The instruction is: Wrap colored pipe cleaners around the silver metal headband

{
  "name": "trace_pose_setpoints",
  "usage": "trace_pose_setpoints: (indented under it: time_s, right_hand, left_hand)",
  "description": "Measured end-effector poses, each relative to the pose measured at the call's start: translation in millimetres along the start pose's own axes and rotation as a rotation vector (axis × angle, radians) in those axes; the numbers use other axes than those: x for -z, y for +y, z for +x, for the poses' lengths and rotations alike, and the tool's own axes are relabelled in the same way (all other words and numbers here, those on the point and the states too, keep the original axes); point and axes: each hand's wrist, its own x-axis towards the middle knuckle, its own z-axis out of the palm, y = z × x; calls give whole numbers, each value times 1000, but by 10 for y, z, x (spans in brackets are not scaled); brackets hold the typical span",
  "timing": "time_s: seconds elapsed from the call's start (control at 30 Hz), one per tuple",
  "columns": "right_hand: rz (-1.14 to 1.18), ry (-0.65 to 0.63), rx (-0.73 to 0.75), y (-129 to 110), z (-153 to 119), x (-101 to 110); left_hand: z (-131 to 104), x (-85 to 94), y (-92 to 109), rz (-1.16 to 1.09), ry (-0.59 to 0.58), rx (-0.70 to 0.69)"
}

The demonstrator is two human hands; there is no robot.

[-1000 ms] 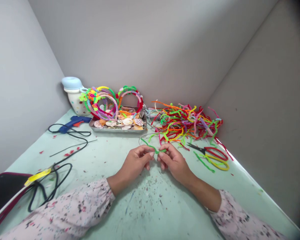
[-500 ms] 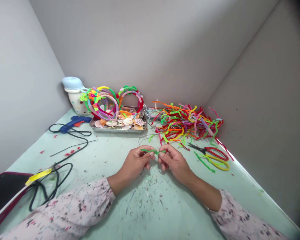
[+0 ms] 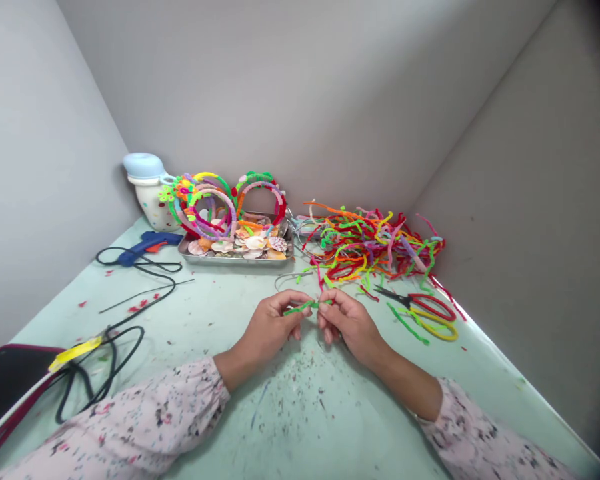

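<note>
The left hand (image 3: 275, 325) has thumb and forefinger pinched on a short, fuzzy, green pipe cleaner (image 3: 299, 309). The right hand (image 3: 353, 327) has thumb and forefinger clamped on the same piece, just beside the left fingertips. The piece spans both sets of fingers. Right of the fingers: black-bladed scissors with red and yellow handles (image 3: 409, 302). Beyond the fingers, right: a tangled multicoloured heap of fuzzy stems (image 3: 380, 243); left: a shallow metal tray (image 3: 237, 263) of seashells (image 3: 255, 245).

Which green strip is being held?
The green strip pinched between left hand and right hand. Another green piece lies on the table by the scissors; others are in the coloured pile.
</note>
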Motion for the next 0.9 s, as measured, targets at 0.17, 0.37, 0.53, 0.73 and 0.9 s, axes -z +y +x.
trace_pose_setpoints:
  time_s: [0.17, 0.37, 0.53, 0.73, 0.9]
  right_hand:
    - [57, -13, -22, 5, 8, 4]
    - [52, -33, -19, 22, 10, 18]
    - [50, -30, -21, 21, 10, 16]
    - [50, -42, -27, 18, 15, 22]
    - [75, -39, -43, 19, 26, 28]
  left_hand:
    - [-3, 8, -28, 12, -25, -41]
    - [-4, 13, -59, -1, -38, -80]
    - [-7, 15, -52, 0, -35, -83]
    - [-14, 12, -51, -10, -51, -100]
    - [-13, -4, -56, -6, -40, -82]
